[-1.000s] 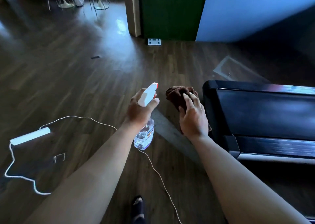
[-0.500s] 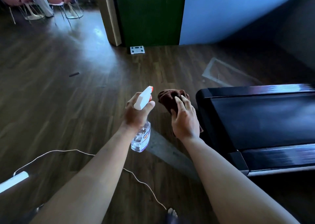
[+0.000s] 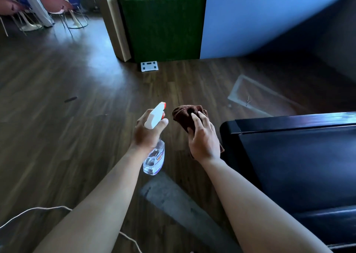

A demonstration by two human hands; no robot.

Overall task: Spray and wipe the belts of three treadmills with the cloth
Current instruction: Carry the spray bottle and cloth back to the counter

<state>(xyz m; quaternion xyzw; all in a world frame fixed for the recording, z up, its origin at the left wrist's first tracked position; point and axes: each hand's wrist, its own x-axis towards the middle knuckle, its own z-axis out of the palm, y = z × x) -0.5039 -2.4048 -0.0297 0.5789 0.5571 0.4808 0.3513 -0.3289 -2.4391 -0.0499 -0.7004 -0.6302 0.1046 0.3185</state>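
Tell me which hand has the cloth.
The right hand, the one nearest the treadmill, grips the brown cloth. The left hand holds the spray bottle instead.

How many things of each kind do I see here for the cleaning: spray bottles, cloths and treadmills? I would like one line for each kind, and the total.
Spray bottle: 1, held by the left hand
Cloth: 1, brown, held by the right hand
Treadmill: 1 in view
Total: 3
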